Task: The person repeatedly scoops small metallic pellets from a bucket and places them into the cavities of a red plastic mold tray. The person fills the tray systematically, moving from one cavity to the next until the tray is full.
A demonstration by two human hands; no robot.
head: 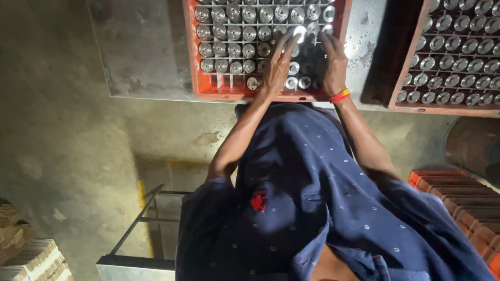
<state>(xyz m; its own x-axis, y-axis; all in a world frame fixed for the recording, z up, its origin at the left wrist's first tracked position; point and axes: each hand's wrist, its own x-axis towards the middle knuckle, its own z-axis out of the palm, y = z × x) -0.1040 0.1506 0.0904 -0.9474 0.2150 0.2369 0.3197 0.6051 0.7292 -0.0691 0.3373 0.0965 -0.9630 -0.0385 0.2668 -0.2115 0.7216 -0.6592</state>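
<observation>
1. Left hand (276, 65) lies flat, fingers spread, on the metal parts (234, 36) at the near edge of the orange crate (190, 57); no grip shows.
2. Right hand (333, 60), with a red-yellow wristband (339, 96), curls over the same rows; whether it clasps a part cannot be told.
3. Parts are small round steel pieces, judged stiff, dense and smooth; best pinched by the rim.
4. Crate rests on the grey counter (140, 47); a second crate (411, 78) stands towards its right edge.
</observation>
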